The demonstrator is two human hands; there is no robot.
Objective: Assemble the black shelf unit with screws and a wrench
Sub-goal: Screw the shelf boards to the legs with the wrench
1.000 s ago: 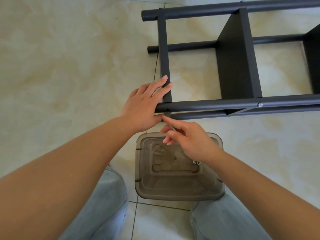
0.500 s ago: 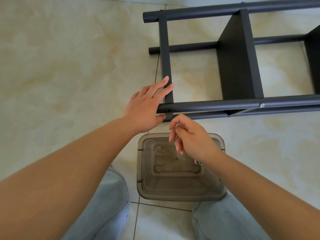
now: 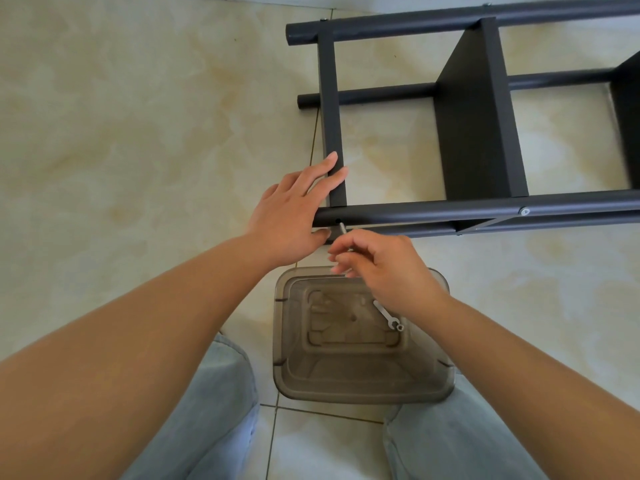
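Observation:
The black shelf unit [image 3: 467,133] lies on its side on the tiled floor. My left hand [image 3: 294,216] rests with straight fingers on the end of its near tube and the flat crossbar. My right hand [image 3: 381,268] pinches a silver screw [image 3: 343,230], whose tip points at a hole near the tube's left end. A small silver wrench [image 3: 386,315] lies inside the clear plastic box [image 3: 287,358] below my right hand.
The brownish box sits on the floor between my knees, in light jeans. A fitted screw head [image 3: 524,212] shows further right on the near tube. Pale marbled tiles spread to the left.
My right hand drew back toward the box, then rose again with a screw pinched at the tube's hole. My left hand stayed on the frame.

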